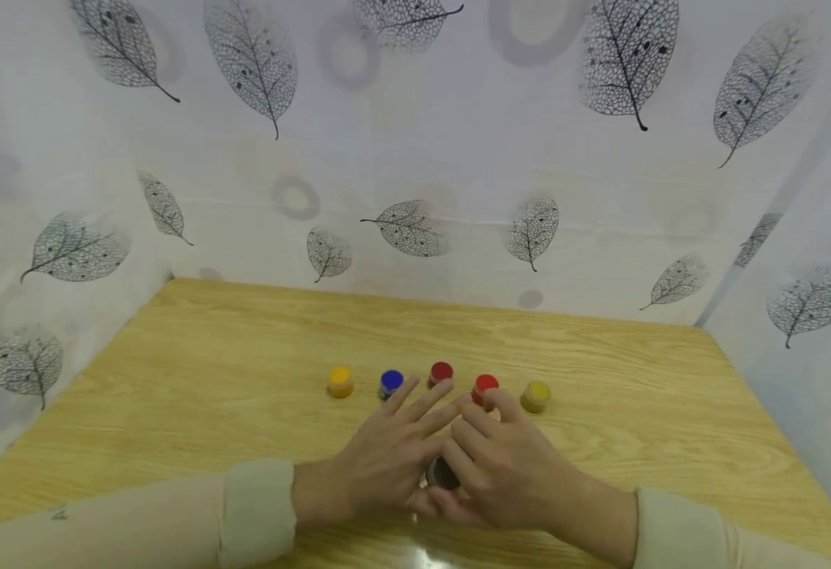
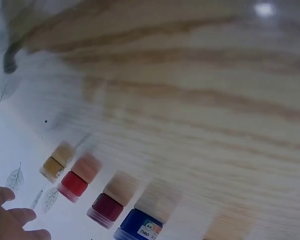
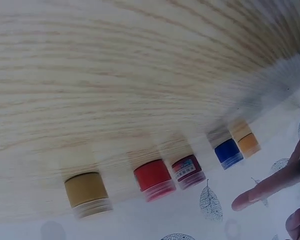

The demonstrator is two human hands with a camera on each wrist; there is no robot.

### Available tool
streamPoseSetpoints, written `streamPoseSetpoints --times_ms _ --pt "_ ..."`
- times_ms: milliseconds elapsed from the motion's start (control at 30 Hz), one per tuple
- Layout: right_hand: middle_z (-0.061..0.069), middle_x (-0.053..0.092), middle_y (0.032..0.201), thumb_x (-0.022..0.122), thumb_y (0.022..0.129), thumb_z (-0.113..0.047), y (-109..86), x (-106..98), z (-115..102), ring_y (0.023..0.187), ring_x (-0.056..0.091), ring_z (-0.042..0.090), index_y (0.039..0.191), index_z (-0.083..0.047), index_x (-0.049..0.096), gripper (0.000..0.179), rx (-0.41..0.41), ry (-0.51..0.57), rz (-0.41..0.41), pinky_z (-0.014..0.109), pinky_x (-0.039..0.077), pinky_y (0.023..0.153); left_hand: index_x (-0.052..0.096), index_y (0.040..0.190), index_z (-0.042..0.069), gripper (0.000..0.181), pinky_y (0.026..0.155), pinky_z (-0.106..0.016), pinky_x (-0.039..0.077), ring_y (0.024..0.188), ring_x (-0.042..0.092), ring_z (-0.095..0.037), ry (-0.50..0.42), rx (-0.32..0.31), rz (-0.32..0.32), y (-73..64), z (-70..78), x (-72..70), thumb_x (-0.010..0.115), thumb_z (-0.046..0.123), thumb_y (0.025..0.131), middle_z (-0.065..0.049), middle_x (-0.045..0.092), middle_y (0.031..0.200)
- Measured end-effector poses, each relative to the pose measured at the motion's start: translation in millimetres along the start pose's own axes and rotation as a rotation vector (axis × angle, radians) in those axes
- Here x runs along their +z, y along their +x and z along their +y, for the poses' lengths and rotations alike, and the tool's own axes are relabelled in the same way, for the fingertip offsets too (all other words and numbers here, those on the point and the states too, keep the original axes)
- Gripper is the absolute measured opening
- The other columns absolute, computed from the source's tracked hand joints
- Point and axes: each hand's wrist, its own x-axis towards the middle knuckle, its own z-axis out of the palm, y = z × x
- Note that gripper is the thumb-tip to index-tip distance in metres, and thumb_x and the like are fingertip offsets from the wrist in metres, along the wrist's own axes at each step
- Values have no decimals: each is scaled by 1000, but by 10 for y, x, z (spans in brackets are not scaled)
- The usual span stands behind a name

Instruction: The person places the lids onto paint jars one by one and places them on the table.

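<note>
Dark and round, a small pot [image 1: 442, 473] sits low between the two hands, most of it covered by fingers, so its colour and lid are hard to make out. The right hand [image 1: 508, 470] curls its fingers round the pot from the right side. The left hand [image 1: 387, 462] touches it from the left with fingers stretched straight and spread forward; whether its thumb presses the pot is hidden. Both wrists end in pale beige sleeves [image 1: 254, 502], two in all.

Beyond the fingertips stands a row of five small paint pots on the wooden table [image 1: 209, 371]: one orange pot [image 1: 340, 381], one blue pot [image 1: 390, 382], one dark red pot [image 1: 441, 372], one bright red pot [image 1: 485, 386] partly behind the right fingers, and one mustard yellow pot [image 1: 536, 395]. With the held one, that makes six pots.

Both wrist views are blurred, though the row shows. White leaf-printed cloth [image 1: 415, 158] walls the table on three sides.
</note>
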Motion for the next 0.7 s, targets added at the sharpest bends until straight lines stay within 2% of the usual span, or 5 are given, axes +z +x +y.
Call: streamPoseSetpoints --times_ms 133,233,367,567,700 --pt "-1 49 65 38 95 -44 29 -5 -10 68 55 22 69 -13 54 43 39 -6 2 45 45 75 50 147 22 84 119 -58 27 148 35 -31 -2 -26 60 9 0 8 41 79 85 -3 45 156" --pt "-1 46 63 37 95 -43 39 3 -9 61 49 19 67 -13 52 44 74 -17 -12 44 44 73 55 144 21 82 117 -60 29 146 39 -30 1 -45 105 23 3 28 20 76 94 -2 48 154" --pt "-1 44 60 36 94 -43 29 23 -19 57 46 18 65 -13 50 44 102 -27 -14 43 45 72 58 140 22 93 116 -62 30 144 41 -30 16 -56 139 37 9 62 -5 72 94 -3 50 152" --pt "-2 46 59 36 95 -42 6 43 -34 56 49 19 64 -13 50 45 151 -20 5 43 45 69 59 140 19 93 117 -64 24 144 42 -30 2 -77 123 67 16 67 -4 71 95 -4 54 149" --pt "-2 49 59 36 96 -45 0 30 -24 57 52 20 65 -13 51 48 160 -22 -9 43 46 70 57 142 21 83 118 -63 23 144 42 -29 -7 -72 57 75 5 30 17 76 94 -5 51 151"
